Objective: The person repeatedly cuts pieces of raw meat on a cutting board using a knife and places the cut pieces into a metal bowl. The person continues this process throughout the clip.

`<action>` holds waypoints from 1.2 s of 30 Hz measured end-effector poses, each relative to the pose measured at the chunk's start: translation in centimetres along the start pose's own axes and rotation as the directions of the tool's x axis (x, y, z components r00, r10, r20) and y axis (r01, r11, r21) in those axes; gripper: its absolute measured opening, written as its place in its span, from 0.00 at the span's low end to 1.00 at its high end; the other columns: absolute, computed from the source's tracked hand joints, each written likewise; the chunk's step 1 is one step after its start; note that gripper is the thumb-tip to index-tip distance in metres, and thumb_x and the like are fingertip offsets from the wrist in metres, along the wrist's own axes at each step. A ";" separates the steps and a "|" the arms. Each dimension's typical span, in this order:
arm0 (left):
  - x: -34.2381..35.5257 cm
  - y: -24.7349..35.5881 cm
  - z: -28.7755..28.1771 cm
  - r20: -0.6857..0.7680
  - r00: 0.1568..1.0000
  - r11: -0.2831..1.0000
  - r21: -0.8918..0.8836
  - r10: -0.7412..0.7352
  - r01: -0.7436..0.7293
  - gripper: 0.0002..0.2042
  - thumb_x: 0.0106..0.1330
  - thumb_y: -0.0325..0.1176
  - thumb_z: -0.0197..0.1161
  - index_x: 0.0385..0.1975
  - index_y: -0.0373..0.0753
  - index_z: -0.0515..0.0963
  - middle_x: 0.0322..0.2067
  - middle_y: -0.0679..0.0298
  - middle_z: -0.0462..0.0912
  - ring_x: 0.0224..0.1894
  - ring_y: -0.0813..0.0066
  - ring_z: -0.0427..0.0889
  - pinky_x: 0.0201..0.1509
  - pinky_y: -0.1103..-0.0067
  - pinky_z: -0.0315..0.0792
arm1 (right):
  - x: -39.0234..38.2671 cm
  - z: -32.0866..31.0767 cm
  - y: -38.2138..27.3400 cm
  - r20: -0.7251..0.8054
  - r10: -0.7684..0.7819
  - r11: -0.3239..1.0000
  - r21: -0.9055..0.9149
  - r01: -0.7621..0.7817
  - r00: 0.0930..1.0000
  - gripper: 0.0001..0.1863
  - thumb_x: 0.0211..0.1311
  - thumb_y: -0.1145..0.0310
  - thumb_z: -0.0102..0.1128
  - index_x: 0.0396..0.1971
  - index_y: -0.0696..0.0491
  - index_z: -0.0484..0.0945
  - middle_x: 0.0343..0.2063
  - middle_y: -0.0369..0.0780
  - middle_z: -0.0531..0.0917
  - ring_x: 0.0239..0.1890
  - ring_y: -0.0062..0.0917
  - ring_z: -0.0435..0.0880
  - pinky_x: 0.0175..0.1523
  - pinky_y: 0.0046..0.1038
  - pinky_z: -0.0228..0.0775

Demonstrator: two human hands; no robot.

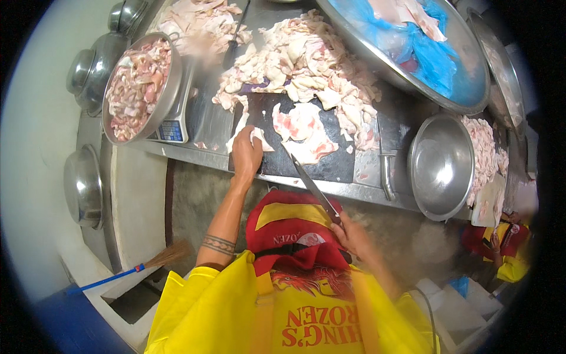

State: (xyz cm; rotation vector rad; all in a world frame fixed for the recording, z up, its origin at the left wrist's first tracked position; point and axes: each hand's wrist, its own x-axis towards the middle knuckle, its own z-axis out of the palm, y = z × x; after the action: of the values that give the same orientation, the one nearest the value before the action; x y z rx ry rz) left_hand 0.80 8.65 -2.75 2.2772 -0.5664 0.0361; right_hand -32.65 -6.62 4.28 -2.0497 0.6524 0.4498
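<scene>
My left hand is closed on a pale piece of raw skin at the left side of a black cutting board. My right hand grips the handle of a long knife. Its blade slants up and left over the board's front edge, the tip near a flat, pinkish-white piece of raw skin lying on the board. Behind the board a big heap of pale raw skin spreads over the steel table.
To the left, a steel bowl of chopped pieces sits on a scale. A large basin with blue plastic stands back right, above another steel bowl. A person works at far right. A broom lies lower left.
</scene>
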 end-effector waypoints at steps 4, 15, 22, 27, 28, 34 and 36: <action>-1.4 2.5 -0.4 0.223 0.974 0.956 0.292 -0.042 -0.025 0.20 0.57 0.31 0.69 0.50 0.34 0.78 0.46 0.40 0.81 0.53 0.45 0.78 0.55 0.58 0.73 | 1.4 -1.2 0.7 -0.100 0.042 0.995 0.096 -0.033 0.994 0.19 0.73 0.55 0.58 0.48 0.57 0.69 0.26 0.56 0.81 0.33 0.57 0.83 0.35 0.50 0.70; 12.7 6.2 -0.5 0.458 0.889 0.477 -0.779 -0.012 0.407 0.22 0.66 0.33 0.68 0.57 0.35 0.74 0.45 0.53 0.84 0.53 0.66 0.84 0.54 0.73 0.80 | 6.1 -3.0 -1.2 -0.385 0.224 0.926 0.371 -0.072 0.895 0.21 0.75 0.53 0.56 0.48 0.60 0.71 0.18 0.50 0.81 0.17 0.37 0.83 0.25 0.39 0.70; 8.0 2.1 2.6 0.581 0.728 0.838 0.137 0.364 -0.529 0.25 0.57 0.46 0.73 0.46 0.31 0.83 0.45 0.41 0.80 0.54 0.45 0.76 0.58 0.59 0.72 | 4.7 -1.2 -2.7 -0.262 0.168 0.939 0.337 -0.073 0.950 0.21 0.73 0.54 0.57 0.48 0.59 0.72 0.22 0.53 0.80 0.26 0.45 0.85 0.32 0.43 0.71; 7.3 -1.1 2.5 0.652 0.710 0.867 0.162 0.265 -0.472 0.22 0.61 0.49 0.69 0.40 0.32 0.85 0.39 0.40 0.80 0.45 0.44 0.78 0.53 0.59 0.72 | 2.8 2.3 -2.8 -0.221 0.086 0.973 0.227 -0.034 0.972 0.18 0.73 0.57 0.57 0.49 0.56 0.72 0.26 0.55 0.80 0.35 0.60 0.81 0.37 0.46 0.70; 7.6 -1.4 2.1 0.681 0.699 0.891 0.153 0.219 -0.428 0.23 0.63 0.49 0.68 0.41 0.31 0.85 0.39 0.40 0.81 0.46 0.43 0.79 0.53 0.59 0.73 | 2.7 2.8 -2.5 -0.269 0.104 0.978 0.203 -0.049 0.957 0.18 0.73 0.57 0.57 0.49 0.56 0.72 0.26 0.55 0.81 0.35 0.60 0.80 0.37 0.47 0.71; 6.9 -3.2 -0.9 0.671 0.740 0.999 -0.015 0.039 -0.039 0.20 0.64 0.46 0.68 0.43 0.32 0.83 0.38 0.43 0.86 0.42 0.44 0.85 0.46 0.60 0.76 | 4.8 3.1 -2.2 -0.420 0.245 0.966 0.034 -0.254 0.874 0.17 0.73 0.56 0.57 0.48 0.54 0.71 0.27 0.57 0.83 0.35 0.62 0.81 0.36 0.55 0.70; 5.9 -3.3 -1.6 0.649 0.760 0.998 -0.057 0.033 0.005 0.19 0.64 0.45 0.68 0.41 0.32 0.83 0.38 0.42 0.86 0.41 0.44 0.86 0.45 0.60 0.76 | 5.3 2.4 -3.3 -0.462 0.226 0.971 0.032 -0.239 0.857 0.17 0.73 0.56 0.57 0.46 0.55 0.71 0.27 0.57 0.83 0.35 0.62 0.81 0.35 0.57 0.69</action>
State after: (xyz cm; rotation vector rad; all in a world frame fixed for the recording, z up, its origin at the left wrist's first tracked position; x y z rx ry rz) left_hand 7.72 9.43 -2.75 2.1961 -0.9236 -0.7916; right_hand -26.59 -4.61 2.32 -2.1270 1.1985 0.0941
